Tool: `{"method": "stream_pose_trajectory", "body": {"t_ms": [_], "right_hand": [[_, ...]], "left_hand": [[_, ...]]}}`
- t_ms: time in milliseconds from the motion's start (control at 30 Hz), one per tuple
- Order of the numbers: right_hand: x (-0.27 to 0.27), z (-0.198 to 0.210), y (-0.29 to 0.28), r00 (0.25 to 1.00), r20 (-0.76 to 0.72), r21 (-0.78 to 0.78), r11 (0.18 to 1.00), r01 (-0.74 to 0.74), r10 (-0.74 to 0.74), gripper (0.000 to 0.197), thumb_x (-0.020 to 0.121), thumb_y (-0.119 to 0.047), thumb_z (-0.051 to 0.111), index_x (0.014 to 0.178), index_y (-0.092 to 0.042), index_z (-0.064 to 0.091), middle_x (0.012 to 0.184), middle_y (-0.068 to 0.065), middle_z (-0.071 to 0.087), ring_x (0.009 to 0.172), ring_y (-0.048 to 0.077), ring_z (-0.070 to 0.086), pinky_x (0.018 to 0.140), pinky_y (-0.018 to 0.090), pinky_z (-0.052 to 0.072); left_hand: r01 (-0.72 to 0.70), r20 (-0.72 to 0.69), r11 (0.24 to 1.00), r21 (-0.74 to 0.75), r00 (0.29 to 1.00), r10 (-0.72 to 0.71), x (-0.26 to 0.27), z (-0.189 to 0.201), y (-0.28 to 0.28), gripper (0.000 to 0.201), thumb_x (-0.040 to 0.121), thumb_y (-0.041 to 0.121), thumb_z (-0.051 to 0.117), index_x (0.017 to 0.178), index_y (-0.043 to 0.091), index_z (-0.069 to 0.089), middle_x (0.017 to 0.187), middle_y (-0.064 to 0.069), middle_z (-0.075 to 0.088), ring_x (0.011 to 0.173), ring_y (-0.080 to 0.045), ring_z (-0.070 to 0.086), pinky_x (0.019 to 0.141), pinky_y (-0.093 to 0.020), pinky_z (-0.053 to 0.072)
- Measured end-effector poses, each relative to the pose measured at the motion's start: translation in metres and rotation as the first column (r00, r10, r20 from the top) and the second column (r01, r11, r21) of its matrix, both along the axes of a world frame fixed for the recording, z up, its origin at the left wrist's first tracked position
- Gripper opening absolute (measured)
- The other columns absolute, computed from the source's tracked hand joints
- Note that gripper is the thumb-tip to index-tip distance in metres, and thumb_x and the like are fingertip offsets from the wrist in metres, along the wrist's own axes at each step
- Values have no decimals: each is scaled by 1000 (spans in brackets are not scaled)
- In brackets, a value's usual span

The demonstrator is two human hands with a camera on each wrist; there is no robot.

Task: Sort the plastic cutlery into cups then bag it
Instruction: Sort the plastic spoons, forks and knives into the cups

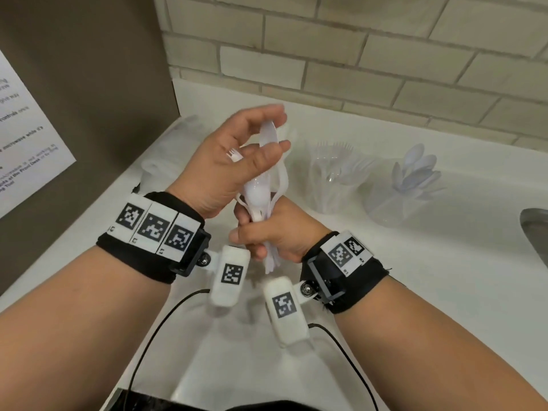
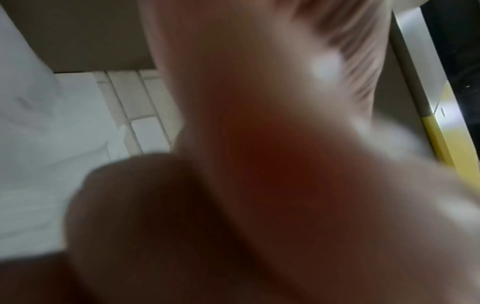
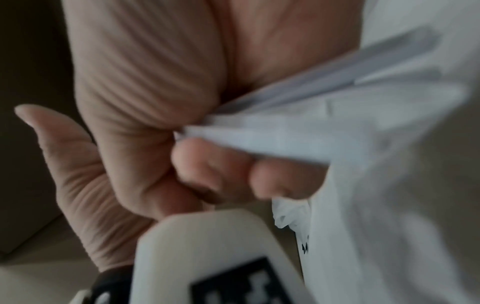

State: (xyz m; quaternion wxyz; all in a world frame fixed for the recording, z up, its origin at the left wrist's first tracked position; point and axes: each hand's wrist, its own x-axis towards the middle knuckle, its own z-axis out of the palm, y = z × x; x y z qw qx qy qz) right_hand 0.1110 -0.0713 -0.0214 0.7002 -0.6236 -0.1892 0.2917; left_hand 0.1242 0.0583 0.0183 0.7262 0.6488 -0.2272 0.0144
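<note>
At the far left of the white bench (image 1: 355,262) lies a crumpled clear bag (image 1: 166,161). The left hand (image 1: 234,161) pinches a spoon (image 1: 268,134) out of the white cutlery bundle (image 1: 261,200), which the right hand (image 1: 275,235) grips by its handles. Further right stand a clear cup of forks (image 1: 335,176) and a cup of spoons (image 1: 409,185).
</note>
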Motion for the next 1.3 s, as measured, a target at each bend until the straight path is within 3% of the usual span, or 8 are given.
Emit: {"method": "stream_pose_trajectory", "body": {"t_ms": [167, 333, 533, 633, 867, 1067, 1167, 1300], "right_hand": [[3, 4, -1, 1000, 1, 3, 1000, 9, -9, 20, 75, 4, 64, 70, -6, 47, 49, 6, 44, 33, 14, 47, 44, 24, 45], [4, 10, -6, 998, -65, 73, 997, -10, 15, 18, 76, 6, 58, 70, -7, 48, 41, 0, 42, 32, 11, 45, 43, 23, 44], [1, 14, -3, 999, 24, -32, 999, 37, -36, 21, 72, 8, 61, 91, 12, 56, 57, 14, 53, 38, 15, 53, 45, 25, 49], [1, 15, 0, 992, 119, -110, 992, 62, -48, 18, 74, 10, 67, 91, 8, 61, 70, 19, 56, 51, 18, 59, 54, 29, 55], [-2, 10, -2, 991, 124, -190, 979, 67, -44, 18, 78, 6, 64, 72, -10, 58, 49, 2, 47, 37, 14, 42, 46, 27, 43], [18, 28, -16, 905, 289, -331, 855, 399, -311, 28, 71, -29, 78, 96, -23, 67, 82, -11, 62, 73, 2, 60, 70, 23, 44], [26, 40, -19, 734, 417, -180, 743, 645, -536, 21, 77, -30, 74, 94, -24, 64, 73, -6, 54, 64, 9, 52, 66, 27, 44], [29, 59, -15, 714, 515, -99, 794, 599, -474, 21, 85, -33, 68, 104, -26, 63, 65, -6, 49, 57, 6, 47, 61, 21, 45]], "left_hand": [[-132, 38, 986, 97, 991, 129, -2, -11, -1, 70, 70, 68, 60, 109, 11, 64, 116, -8, 68, 108, -28, 65, 91, -44, 52], [212, -224, 977, 36, 954, -199, -6, -18, 10, 96, 56, 64, 78, 126, 5, 48, 98, -16, 68, 69, -21, 71, 59, -32, 56], [174, -318, 974, 143, 940, -121, -16, -13, -4, 34, 75, 21, 73, 106, 12, 66, 112, -15, 69, 66, -31, 70, 48, -35, 56], [-1, -310, 995, 100, 950, 32, -17, -7, -10, 12, 88, 5, 58, 93, 5, 69, 98, -7, 75, 68, -15, 71, 55, -32, 55], [30, -300, 995, 93, 954, -1, -15, -9, -11, 15, 81, 30, 72, 71, 20, 70, 80, -10, 74, 103, -41, 66, 83, -71, 47], [-344, -366, 925, -159, 891, 269, -2, -15, -9, 34, 92, 32, 57, 65, 12, 54, 57, -2, 52, 63, -20, 62, 73, -43, 55], [-293, -373, 955, -55, 893, 253, -1, -23, -5, 23, 94, 31, 55, 85, 10, 54, 61, -1, 46, 53, -16, 49, 62, -37, 52], [-119, -358, 991, 66, 924, 135, -7, -35, -13, 19, 93, 30, 56, 93, 12, 51, 65, 1, 47, 55, -14, 46, 58, -32, 44]]}}
